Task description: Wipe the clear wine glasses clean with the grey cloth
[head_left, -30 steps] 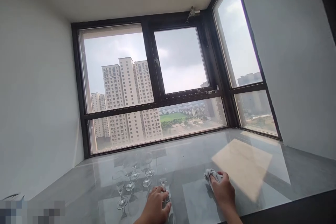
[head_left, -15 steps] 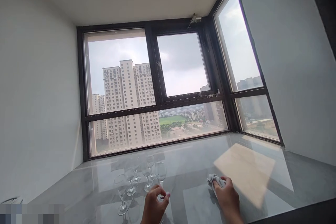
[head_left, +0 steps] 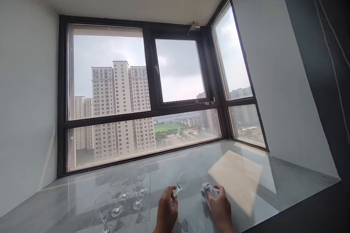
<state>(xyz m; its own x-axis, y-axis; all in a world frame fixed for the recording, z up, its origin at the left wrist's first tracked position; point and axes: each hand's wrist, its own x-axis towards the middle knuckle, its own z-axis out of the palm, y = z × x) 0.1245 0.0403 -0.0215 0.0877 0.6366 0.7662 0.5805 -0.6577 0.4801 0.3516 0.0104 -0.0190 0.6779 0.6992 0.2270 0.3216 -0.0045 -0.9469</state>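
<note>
My left hand (head_left: 167,209) is closed around the stem of a clear wine glass (head_left: 183,179). The glass leans to the right, with its bowl above the fingers; the hand hides much of its lower part. To the right, my right hand (head_left: 219,205) grips a crumpled white-grey cloth (head_left: 207,190) close to the glossy sill, apart from the glass. Several more stemmed glasses (head_left: 116,209) stand upright in a cluster to the left of my left hand.
The glossy grey stone sill (head_left: 169,165) carries reflections and a bright sunlit patch (head_left: 237,178) at the right. A dark-framed window (head_left: 106,118) rises behind it, with white walls (head_left: 27,98) on both sides. The sill's front edge (head_left: 300,196) runs along the lower right.
My left hand has taken hold of a wine glass and tilted it toward the right, away from the cluster. The right hand still holds the cloth. The view has shifted to the right.
</note>
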